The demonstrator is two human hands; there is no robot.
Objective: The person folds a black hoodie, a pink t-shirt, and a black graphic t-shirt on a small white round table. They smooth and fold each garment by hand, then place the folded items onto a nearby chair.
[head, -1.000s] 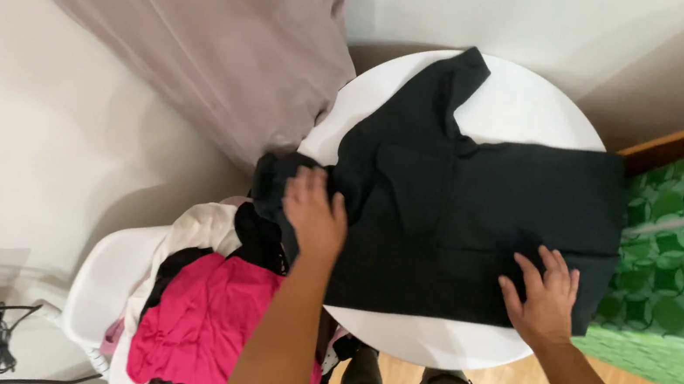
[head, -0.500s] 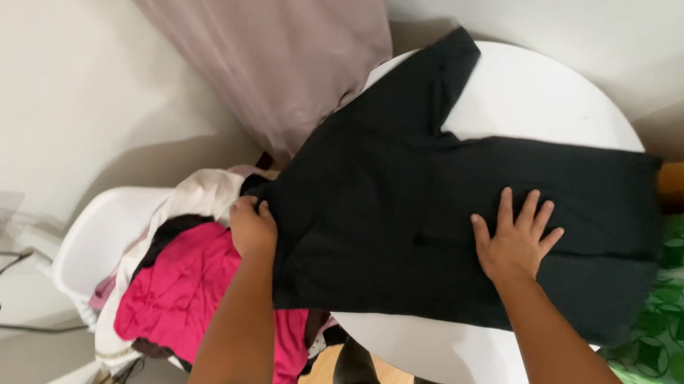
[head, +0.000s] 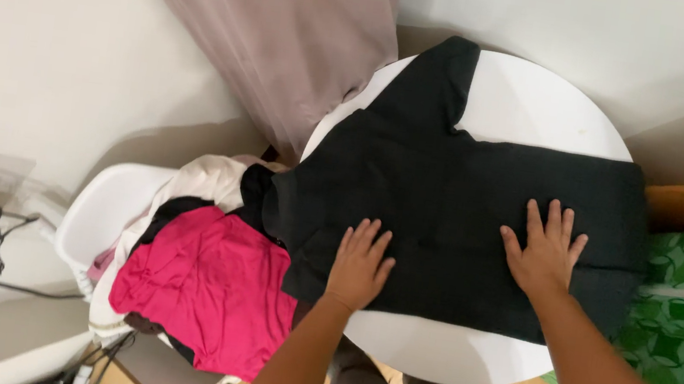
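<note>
Two hands lie flat on a black shirt (head: 446, 206) spread over our round white worktop (head: 538, 103); our left hand (head: 360, 265) presses palm down near its lower left edge, fingers open, gripping nothing; our right hand (head: 544, 252) rests likewise, fingers splayed, further right; the cloth looks soft and matte, one sleeve reaching up; beside the worktop a white moulded chair (head: 93, 212) carries a pink garment (head: 206, 289) and cream cloth (head: 203, 178); a mauve curtain (head: 284, 26) hangs behind.
</note>
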